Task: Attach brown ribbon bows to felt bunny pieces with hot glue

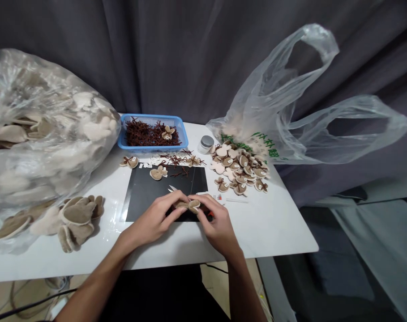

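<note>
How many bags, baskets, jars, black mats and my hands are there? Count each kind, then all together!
Bags: 2, the stuffed bag and the bag with green writing
Baskets: 1 blue basket
Jars: 1 jar
Mats: 1 black mat
Hands: 2, left hand and right hand, both holding a fuzzy brown piece
Total: 7, not counting that piece
</note>
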Demonstrator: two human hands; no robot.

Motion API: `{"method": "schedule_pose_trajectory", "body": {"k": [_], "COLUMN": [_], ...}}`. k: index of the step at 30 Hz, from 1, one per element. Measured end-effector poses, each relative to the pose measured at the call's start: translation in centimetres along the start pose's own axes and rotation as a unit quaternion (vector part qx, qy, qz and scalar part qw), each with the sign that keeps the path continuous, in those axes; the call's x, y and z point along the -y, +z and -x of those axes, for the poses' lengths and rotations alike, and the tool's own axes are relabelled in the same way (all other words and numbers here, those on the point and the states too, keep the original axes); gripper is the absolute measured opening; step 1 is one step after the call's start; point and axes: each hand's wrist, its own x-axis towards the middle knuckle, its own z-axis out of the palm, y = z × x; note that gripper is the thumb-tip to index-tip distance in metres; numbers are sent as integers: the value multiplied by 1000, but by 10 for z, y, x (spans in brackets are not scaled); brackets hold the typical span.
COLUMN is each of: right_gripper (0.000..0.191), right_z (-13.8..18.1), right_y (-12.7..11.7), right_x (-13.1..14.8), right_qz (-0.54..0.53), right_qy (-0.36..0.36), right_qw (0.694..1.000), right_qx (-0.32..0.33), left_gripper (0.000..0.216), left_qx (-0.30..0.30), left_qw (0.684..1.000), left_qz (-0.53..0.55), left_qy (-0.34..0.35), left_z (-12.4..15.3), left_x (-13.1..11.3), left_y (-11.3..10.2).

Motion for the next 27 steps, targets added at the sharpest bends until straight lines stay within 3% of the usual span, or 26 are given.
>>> {"method": "schedule_pose_trajectory", "body": {"k": [7,12,15,27], "right_gripper": [22,25,23,19], "right_z": [-6,-19,-25,-26], "right_y": [-5,-25,-30,-20], "right_x": [3,5,3,-4], "right_qz": [-22,-5,-4,21], "right_qy": [-4,-35,-48,-60], "right_qw": [999,998,996,998], "right_qx": [-37,52,74,-16], "left_gripper": [16,15,16,17], "left_qx": [4,2,4,-4], "left_qw": [999,998,998,999], "left_qz": [-27,-55,-52,-29], "left_qy": [22,30,31,20], "left_z": [-2,-5,-5,-10], "left_x": [-2,-6,-7,-6], "left_y": [1,-1,-1,-1]}}
